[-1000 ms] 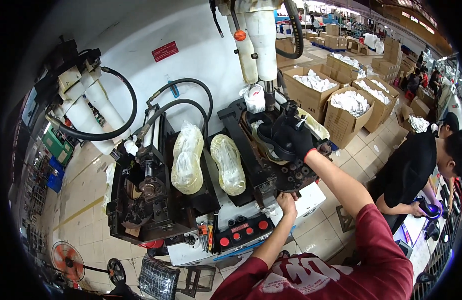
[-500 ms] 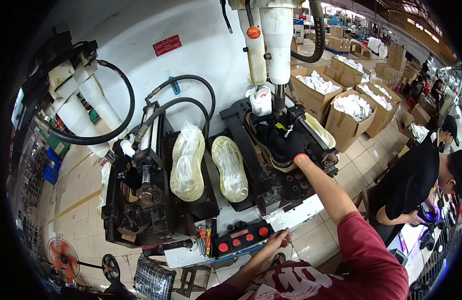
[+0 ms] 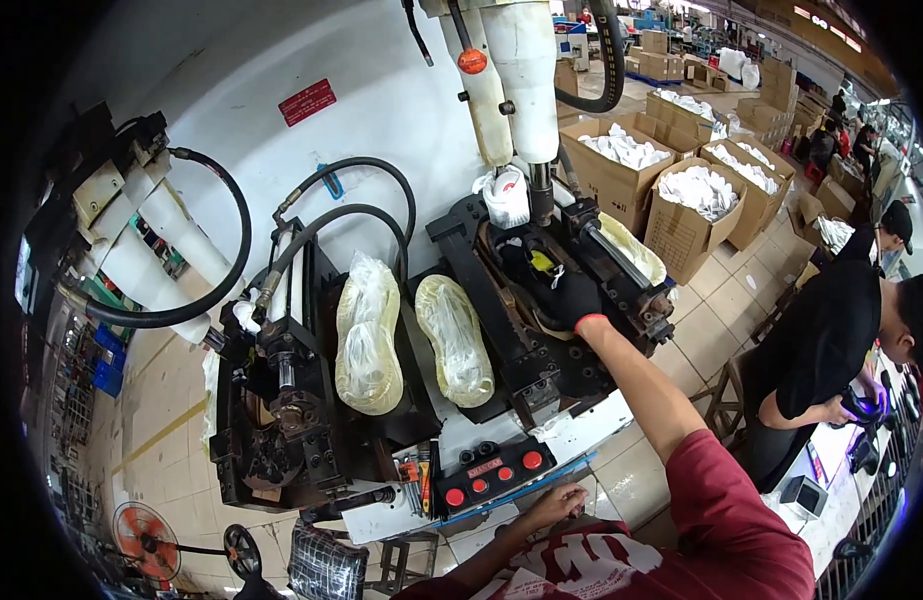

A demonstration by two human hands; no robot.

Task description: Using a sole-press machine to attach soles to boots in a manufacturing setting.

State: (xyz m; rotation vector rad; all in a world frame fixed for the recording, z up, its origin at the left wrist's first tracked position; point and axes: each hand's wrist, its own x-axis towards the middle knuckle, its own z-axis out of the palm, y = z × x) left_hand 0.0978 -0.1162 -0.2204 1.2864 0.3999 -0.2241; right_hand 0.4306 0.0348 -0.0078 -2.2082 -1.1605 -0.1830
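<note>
Hands: one gloved hand, one bare hand. Plastic-wrapped, sole-shaped pads in full view: two, midway along the machine. Control box at the machine's front edge: one, bearing four red buttons. Orange ball knob: one. Red wall sign: one. Orange-bladed fan: one.

The right forearm slants up and leftward from a maroon sleeve at lower right, ending right of centre in the right hand, black-gloved with a red cuff (its fingers blur into darkness). The bare left hand hangs loosely curled at bottom centre.
</note>
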